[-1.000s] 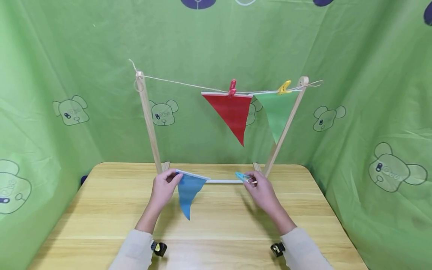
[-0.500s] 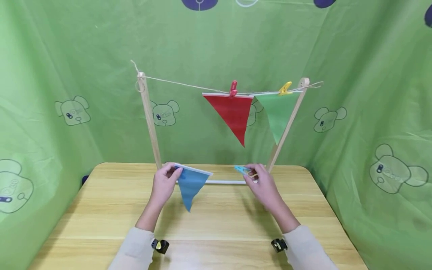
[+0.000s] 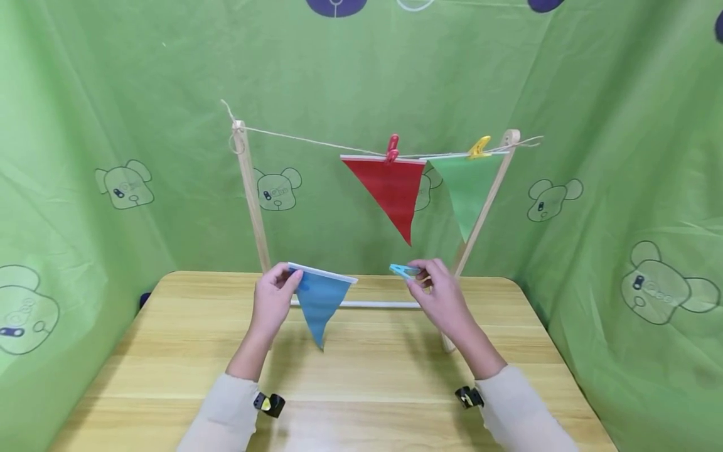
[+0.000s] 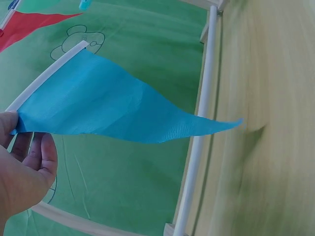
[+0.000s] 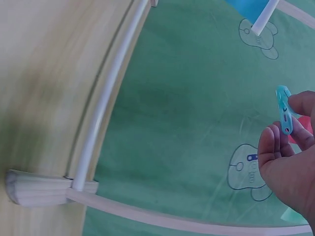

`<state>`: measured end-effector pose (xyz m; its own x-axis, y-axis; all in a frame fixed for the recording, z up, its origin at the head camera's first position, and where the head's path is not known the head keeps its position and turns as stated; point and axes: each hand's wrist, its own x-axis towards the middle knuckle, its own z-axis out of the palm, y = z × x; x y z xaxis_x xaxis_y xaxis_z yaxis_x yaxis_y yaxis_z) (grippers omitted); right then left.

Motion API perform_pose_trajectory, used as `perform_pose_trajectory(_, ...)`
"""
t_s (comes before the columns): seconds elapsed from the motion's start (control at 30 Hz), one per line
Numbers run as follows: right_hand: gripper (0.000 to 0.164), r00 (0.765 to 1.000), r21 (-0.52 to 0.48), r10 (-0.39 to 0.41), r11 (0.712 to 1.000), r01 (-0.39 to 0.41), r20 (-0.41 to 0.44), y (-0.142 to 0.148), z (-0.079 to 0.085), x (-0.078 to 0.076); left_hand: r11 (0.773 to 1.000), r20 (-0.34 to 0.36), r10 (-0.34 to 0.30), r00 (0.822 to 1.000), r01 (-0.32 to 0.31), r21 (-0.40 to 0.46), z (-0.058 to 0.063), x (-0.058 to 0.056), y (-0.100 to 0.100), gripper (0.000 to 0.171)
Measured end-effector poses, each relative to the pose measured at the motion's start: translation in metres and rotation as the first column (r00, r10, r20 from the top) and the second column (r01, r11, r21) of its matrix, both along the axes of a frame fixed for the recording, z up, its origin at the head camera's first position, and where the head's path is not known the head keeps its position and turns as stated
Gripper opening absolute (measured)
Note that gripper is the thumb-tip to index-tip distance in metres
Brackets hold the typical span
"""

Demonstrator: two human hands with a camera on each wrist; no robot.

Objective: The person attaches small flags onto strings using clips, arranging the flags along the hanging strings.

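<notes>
A blue triangular pennant (image 3: 323,301) with a white top edge hangs from my left hand (image 3: 272,301), whose thumb and fingers pinch its upper left corner. The left wrist view shows the pennant (image 4: 113,103) stretching away from the thumb, its tip above the table. My right hand (image 3: 443,295) pinches a light blue clothespin (image 3: 403,270) between thumb and fingers, its tip pointing left. In the right wrist view the clothespin (image 5: 284,109) is held at the fingertips. Both hands are below the string (image 3: 305,139), apart from each other.
A red pennant (image 3: 390,194) under a red clothespin (image 3: 392,149) and a green pennant (image 3: 465,188) under a yellow clothespin (image 3: 479,147) hang on the string. Wooden posts (image 3: 252,194) hold it at both ends. A white bar (image 3: 378,304) joins them low over the table (image 3: 361,376).
Both hands have risen a little, the left carrying the blue pennant and the right the light blue clothespin. The hanging pennants keep their places on the string.
</notes>
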<state>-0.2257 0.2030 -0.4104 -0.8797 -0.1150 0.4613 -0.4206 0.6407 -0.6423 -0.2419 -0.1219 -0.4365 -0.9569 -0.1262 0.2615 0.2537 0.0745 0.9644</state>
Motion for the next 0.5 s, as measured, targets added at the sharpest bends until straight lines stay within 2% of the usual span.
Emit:
perform_pose_trajectory(0.3, 0.032, 0.999, 0.033, 0.012, 0.999, -0.011, -0.033, -0.008, 0.019, -0.005, 1.000, 0.013, 0.005, 1.000, -0.005, 0.026, 0.011, -0.006, 0.000, 0.019)
perform_pose_trajectory(0.5, 0.033, 0.999, 0.037, 0.022, 0.999, -0.021, -0.034, -0.012, 0.029, -0.007, 1.000, -0.020, 0.009, 1.000, -0.009, 0.027, 0.018, -0.009, 0.002, 0.017)
